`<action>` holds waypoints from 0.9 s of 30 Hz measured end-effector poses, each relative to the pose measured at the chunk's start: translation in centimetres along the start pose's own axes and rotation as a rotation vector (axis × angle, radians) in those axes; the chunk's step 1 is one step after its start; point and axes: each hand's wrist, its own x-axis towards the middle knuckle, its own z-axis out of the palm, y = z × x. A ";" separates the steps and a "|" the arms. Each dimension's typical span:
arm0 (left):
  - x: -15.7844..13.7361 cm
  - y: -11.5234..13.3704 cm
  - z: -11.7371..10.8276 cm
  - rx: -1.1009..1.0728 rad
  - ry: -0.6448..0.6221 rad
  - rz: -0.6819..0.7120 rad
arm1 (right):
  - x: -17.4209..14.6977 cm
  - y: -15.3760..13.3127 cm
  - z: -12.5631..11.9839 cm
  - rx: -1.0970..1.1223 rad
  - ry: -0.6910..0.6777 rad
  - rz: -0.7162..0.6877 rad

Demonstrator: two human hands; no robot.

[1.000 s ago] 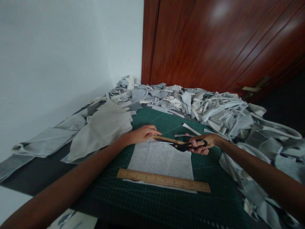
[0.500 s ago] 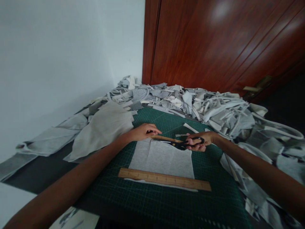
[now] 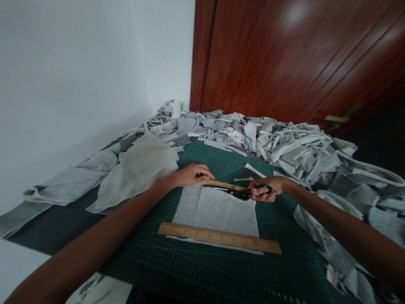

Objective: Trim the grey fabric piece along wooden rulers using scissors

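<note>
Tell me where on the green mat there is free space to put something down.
Bare cutting mat lies below the near wooden ruler, and between the grey cloth and the scrap pile. The pile crowds the far and right edges.

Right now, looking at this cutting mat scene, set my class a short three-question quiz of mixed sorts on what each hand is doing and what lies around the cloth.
1. True or false: the right hand holds black scissors.
2. Multiple choice: the near wooden ruler lies A) on the near edge of the grey cloth, B) on the scrap pile, C) against the door.
3. Fill in: the left hand presses on the far edge of the cloth, which lies on the green ____.

Key
1. True.
2. A.
3. Cutting mat.
</note>
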 end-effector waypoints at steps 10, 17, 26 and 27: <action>0.0 0.1 -0.1 0.010 -0.007 -0.008 | 0.0 -0.1 0.2 0.015 -0.075 -0.027; 0.0 0.2 -0.1 -0.024 0.010 -0.060 | 0.2 -1.2 0.4 0.026 -0.121 -0.018; 0.1 0.3 -0.2 -0.225 0.023 -0.254 | 0.8 -3.0 0.8 0.006 -0.175 -0.032; 0.1 0.3 -0.3 -0.236 0.022 -0.264 | 0.9 -3.1 0.8 0.007 -0.171 -0.029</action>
